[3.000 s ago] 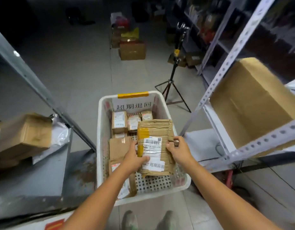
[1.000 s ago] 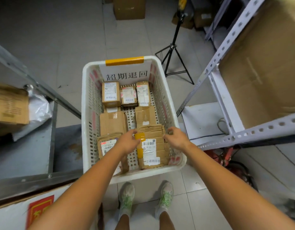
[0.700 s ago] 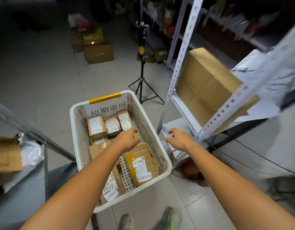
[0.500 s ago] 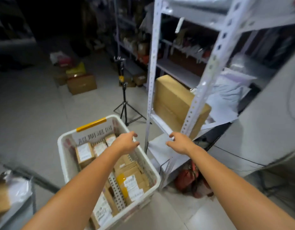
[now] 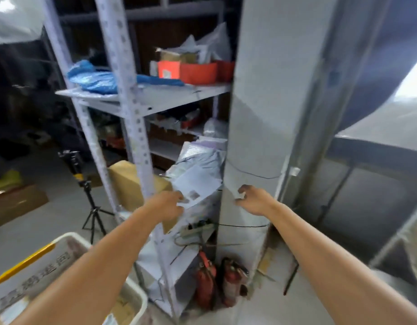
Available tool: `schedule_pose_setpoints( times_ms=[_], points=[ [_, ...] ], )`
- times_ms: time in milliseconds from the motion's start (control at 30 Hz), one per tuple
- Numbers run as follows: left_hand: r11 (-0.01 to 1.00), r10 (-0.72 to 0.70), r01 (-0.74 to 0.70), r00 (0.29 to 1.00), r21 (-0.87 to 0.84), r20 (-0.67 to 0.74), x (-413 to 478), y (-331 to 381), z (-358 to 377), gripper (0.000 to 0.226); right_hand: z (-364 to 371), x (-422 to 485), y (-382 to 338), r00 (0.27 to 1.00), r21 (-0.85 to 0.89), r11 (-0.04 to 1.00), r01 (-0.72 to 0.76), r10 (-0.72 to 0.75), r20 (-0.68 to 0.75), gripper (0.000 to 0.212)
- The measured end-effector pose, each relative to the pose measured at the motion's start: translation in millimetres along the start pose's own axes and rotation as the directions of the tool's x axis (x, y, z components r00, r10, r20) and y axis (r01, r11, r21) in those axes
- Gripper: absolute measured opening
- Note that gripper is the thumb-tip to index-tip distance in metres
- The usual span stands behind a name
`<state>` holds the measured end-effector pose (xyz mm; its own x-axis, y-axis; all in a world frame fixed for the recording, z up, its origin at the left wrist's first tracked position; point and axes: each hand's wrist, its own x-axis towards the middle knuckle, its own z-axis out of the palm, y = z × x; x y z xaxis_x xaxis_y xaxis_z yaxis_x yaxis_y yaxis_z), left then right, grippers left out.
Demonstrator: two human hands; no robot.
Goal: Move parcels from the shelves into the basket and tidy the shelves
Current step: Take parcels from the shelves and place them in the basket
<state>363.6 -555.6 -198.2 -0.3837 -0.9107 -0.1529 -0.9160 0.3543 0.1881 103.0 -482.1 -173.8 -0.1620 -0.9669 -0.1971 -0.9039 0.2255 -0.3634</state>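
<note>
A pile of white plastic mailer parcels point(image 5: 198, 174) lies on a lower shelf of the white metal rack point(image 5: 132, 118). My left hand point(image 5: 166, 205) is at the lower corner of the front parcel; that corner seems to sit between thumb and fingers, but blur hides the grip. My right hand point(image 5: 254, 199) hovers to the right of the pile, in front of a grey pillar point(image 5: 264, 113), fingers loosely curled and holding nothing. A brown cardboard box point(image 5: 126, 184) stands on the same shelf, left of the mailers. The white basket point(image 5: 140, 299) with brown parcels is at the bottom left.
The shelf above holds a blue bag point(image 5: 95, 78) and red boxes point(image 5: 195, 72). Two red fire extinguishers point(image 5: 217, 283) stand on the floor below, under a power strip point(image 5: 195, 231). A tripod point(image 5: 85, 195) stands left of the rack, with a cardboard box point(image 5: 17, 205) beyond.
Both hands set the taped brown parcel in the basket and let go. My view swung up and right to the rack, and both hands rose to the white mailers.
</note>
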Motion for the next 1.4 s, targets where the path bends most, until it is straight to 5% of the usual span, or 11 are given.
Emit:
schedule_pose_setpoints(
  times_ms=[433, 800, 1067, 1400],
  points=[
    [0.9, 0.436, -0.435, 0.899, -0.031, 0.038, 104.2, 267.3, -2.4, 0.048, -99.8, -72.9, 207.7, 0.891, 0.143, 0.912, -0.383, 0.406, -0.204, 0.05],
    [0.636, 0.771, -0.768, 0.633, -0.073, 0.063, 169.9, 436.2, 12.1, 0.044, -129.4, -145.4, 304.8, 0.522, 0.335, 0.605, -0.722, 0.794, -0.311, 0.044],
    [0.498, 0.867, -0.859, 0.493, -0.122, 0.07, 178.2, 536.2, 15.9, 0.044, -152.8, -182.3, 362.5, 0.289, 0.428, 0.431, -0.795, 0.888, -0.358, 0.042],
    [0.452, 0.892, -0.89, 0.452, -0.05, 0.027, 192.9, 662.2, 4.1, 0.042, -213.6, -180.4, 468.9, 0.256, 0.501, 0.449, -0.74, 0.877, -0.407, 0.056]
  ],
)
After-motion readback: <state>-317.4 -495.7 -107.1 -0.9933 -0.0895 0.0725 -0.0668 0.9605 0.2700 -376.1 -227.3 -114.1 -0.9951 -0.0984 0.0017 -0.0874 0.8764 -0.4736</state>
